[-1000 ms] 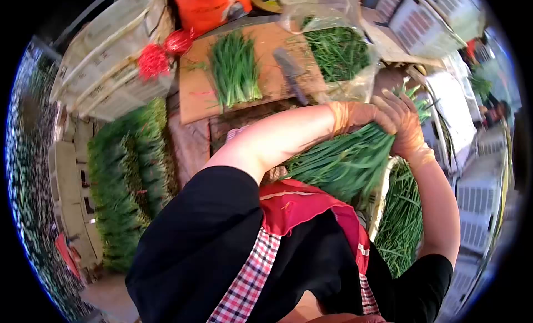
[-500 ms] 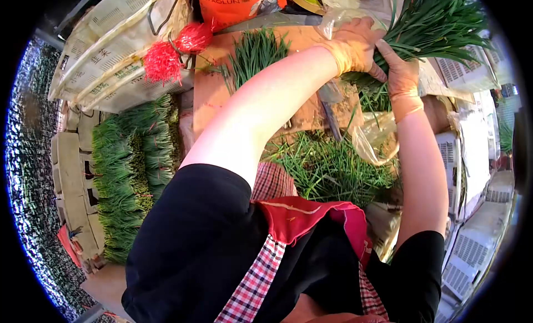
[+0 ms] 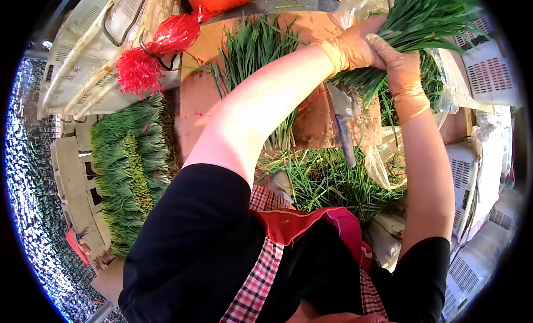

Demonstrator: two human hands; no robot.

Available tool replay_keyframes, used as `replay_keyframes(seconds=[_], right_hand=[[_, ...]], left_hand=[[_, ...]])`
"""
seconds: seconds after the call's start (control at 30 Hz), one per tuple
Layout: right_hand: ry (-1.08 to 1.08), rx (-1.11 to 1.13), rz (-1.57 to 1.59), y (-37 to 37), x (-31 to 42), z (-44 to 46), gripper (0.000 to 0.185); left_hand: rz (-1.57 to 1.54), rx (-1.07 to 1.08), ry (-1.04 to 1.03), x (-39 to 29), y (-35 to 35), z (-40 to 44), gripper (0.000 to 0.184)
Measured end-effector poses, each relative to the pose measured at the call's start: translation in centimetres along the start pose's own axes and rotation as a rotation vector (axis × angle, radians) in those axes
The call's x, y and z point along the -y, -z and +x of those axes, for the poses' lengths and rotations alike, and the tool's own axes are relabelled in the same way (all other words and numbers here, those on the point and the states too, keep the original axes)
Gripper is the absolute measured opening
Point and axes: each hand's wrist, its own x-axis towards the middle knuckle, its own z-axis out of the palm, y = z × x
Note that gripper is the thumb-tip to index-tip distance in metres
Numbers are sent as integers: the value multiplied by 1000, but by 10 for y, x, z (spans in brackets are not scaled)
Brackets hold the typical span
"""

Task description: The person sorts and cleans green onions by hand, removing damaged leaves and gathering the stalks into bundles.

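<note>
My left hand (image 3: 355, 48) and my right hand (image 3: 401, 70), both in thin orange gloves, are closed together around a thick bunch of garlic chives (image 3: 430, 17). Its leaves fan out to the upper right, and the cut-side ends hang below my left hand. Under my left forearm, another pile of chives (image 3: 255, 48) lies on the wooden board (image 3: 202, 101), partly covered by the arm. A cleaver (image 3: 341, 103) rests near the board's right side, its dark handle jutting over the front edge.
Loose green trimmings (image 3: 338, 184) lie in front of the board. Stacked bundles of chives (image 3: 125, 173) stand at left. Red plastic ties (image 3: 139, 70) hang from a hook by white crates (image 3: 83, 73). A clear plastic bag (image 3: 386, 162) and a perforated crate (image 3: 488, 73) are at right.
The view has shifted, so the board and cleaver appear lower. Both hands still grip the bunch, with my left hand turned slightly and the stem ends showing more.
</note>
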Motion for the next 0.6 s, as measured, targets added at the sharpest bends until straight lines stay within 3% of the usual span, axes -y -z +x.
replay_keyframes(seconds=[0.07,0.1,0.13,0.23,0.27,0.3,0.37,0.4,0.5,0.57,0.6], right_hand=[[75,33,-18,-2,24,-3,33],[118,50,-48,-2,31,-7,32],[-1,60,-3,-4,35,-13,30],[-235,102,170,-2,19,-22,48],[-35,110,-30,4,5,-16,54],[-367,10,55,-7,34,-26,57],[-212,1,196,-7,51,-35,53],[52,-22,73,1,46,-32,46],[196,-46,142,9,104,-55,42],[166,-24,80,29,124,-70,39],[134,-49,1,35,131,-80,38]], left_hand=[[59,44,-177,-14,4,13,87],[56,46,-172,-26,3,11,87],[-36,-3,-60,-47,1,1,94],[-42,17,-37,-10,1,-5,108],[17,75,88,0,-2,-4,110],[50,101,123,-5,-6,-3,112],[159,155,116,-37,-13,0,111],[234,180,75,-63,-15,2,108],[612,333,225,-141,-26,0,100],[714,174,-253,-175,-29,-9,99],[248,226,62,-199,-26,-11,90]])
